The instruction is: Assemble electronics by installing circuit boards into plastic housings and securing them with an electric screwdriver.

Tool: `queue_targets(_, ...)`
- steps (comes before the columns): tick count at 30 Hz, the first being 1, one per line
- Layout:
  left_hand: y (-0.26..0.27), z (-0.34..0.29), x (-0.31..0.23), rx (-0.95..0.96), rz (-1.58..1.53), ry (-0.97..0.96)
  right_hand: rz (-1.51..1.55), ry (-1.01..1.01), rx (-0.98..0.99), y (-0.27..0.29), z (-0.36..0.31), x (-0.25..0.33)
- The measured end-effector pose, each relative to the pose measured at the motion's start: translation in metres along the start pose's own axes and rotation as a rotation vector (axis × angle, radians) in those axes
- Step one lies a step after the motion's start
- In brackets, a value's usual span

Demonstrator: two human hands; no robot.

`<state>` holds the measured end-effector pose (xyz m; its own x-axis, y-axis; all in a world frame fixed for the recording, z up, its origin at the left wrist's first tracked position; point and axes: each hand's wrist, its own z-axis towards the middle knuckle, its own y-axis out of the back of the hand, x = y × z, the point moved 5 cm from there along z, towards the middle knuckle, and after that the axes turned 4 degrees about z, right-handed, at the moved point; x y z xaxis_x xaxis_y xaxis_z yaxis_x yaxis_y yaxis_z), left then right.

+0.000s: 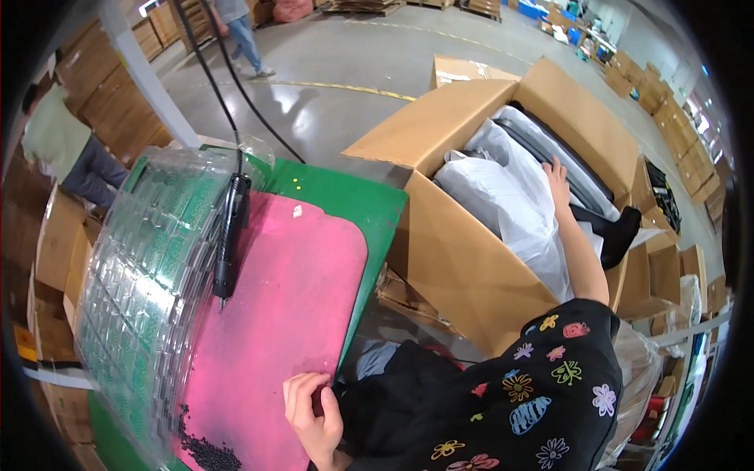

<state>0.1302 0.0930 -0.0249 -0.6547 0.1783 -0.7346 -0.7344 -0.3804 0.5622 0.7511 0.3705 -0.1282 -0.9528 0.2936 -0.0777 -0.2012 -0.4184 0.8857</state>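
Observation:
My right hand [558,187] reaches into a large open cardboard box [479,259]. Its fingers bend over the edge of a long black part [577,188], one of several dark pieces packed there; the thumb is hard to see. White plastic wrapping [506,184] lies around these pieces. At the near right edge of a pink mat [275,290], my left hand [314,412] is loosely curled, with a gap between thumb and fingers and nothing visible inside. A black electric screwdriver [232,231] hangs by its cord above the mat, bit pointing down.
Clear plastic trays [141,290] are stacked along the left of the green table [385,200]. Small black screws [208,454] lie heaped at the mat's near left corner. One person [63,145] bends by cartons at left; another person [239,35] walks behind. More cartons [656,275] stand at right.

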Motion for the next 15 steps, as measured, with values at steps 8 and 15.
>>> queue_targets(8, 0.003, 0.004, 0.001, 0.02, 0.033, -0.07, -0.189, 0.128, 0.225, 0.031, -0.039, -0.015)
queue_targets(15, 0.007, -0.002, -0.004, 0.037, 0.072, -0.164, -0.28, 0.247, -0.08, 0.088, -0.04, -0.023)
